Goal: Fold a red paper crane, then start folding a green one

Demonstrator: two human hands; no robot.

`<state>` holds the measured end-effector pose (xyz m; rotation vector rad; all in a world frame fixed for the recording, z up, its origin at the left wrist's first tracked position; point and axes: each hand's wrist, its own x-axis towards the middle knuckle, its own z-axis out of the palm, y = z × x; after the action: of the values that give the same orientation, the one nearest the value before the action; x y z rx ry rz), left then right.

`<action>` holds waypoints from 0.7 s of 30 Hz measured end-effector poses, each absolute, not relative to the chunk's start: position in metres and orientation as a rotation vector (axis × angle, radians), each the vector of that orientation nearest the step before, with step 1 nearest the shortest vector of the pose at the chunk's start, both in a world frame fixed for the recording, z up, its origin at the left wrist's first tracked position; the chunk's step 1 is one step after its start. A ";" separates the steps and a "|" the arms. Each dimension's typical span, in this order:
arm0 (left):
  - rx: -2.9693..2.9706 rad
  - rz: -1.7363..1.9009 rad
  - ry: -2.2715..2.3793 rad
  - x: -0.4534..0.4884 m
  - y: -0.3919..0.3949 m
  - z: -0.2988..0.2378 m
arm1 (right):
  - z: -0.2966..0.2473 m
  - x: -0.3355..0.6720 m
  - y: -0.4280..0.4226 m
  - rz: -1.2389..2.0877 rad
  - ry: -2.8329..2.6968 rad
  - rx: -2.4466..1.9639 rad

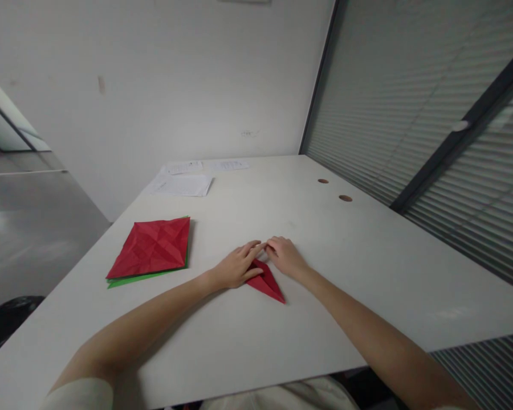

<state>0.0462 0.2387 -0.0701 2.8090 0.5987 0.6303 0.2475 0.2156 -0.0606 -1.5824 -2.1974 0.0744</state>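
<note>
A folded piece of red paper [270, 283] lies on the white table in front of me, its pointed end toward the near right. My left hand [238, 265] rests flat over its left part, fingers spread, the thumb lying on the paper and the forefinger reaching to the far edge. At that far edge my right hand [285, 256] has its fingers curled together, close to the left fingertips. Whatever those right fingers pinch is hidden. The far part of the red paper is covered by my hands.
A stack of creased red [154, 247] and green paper [143, 277] lies to the left. Printed white sheets [183, 185] are at the far left of the table [325, 330]. Two cable holes [345, 198] pierce its right side. A blinded glass partition [410, 114] borders the right; a black bag [11, 319] stands lower left.
</note>
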 end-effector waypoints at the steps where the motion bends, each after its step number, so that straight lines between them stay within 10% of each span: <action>1: 2.854 0.617 0.703 0.046 0.240 -0.071 | -0.059 0.252 0.217 0.151 -2.134 -1.522; 21: 2.901 0.586 0.682 0.038 0.268 -0.081 | -0.053 0.262 0.214 0.278 -2.523 -1.344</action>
<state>0.0379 0.2675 -0.0806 2.9011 0.6821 0.5860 0.2624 0.2137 -0.0530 -1.3443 -2.5231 0.2783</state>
